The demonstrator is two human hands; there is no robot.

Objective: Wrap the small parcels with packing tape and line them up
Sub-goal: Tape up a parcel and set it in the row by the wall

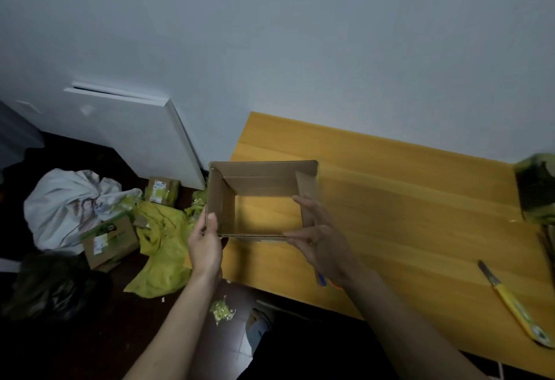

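- Here, at the centre of the frame, a cardboard box [261, 196] is held between both hands, over the left end of the yellow wooden surface [390, 199].
- The box is open at top and bottom, so the surface shows straight through it; whether its lower edge touches the surface cannot be told.
- The left hand [205, 244] grips the box's near left corner, thumb pressed against the outer left wall, the fingers hidden behind it.
- The right hand [321, 238] holds the near right corner, fingers curled: the forefinger reaches up inside along the right wall and the thumb lies along the near edge.
- Both forearms come up from the bottom of the frame, with the box just beyond the fingertips.
- A yellow-handled knife [516, 307] lies at the lower right of the surface, well apart from the box.
- A blue and orange object [322, 280] peeps out from under the right wrist; what it is cannot be told.
- At the right edge of the frame sits a blurred green bundle [537, 187].
- On the dark floor at the left lie a white sack [60, 205], yellow plastic wrapping [163, 247] and two taped cardboard parcels [109, 241], one nearer the white cabinet [135, 133].
- A crumpled scrap of yellow tape [222, 312] lies on the floor between the forearms.
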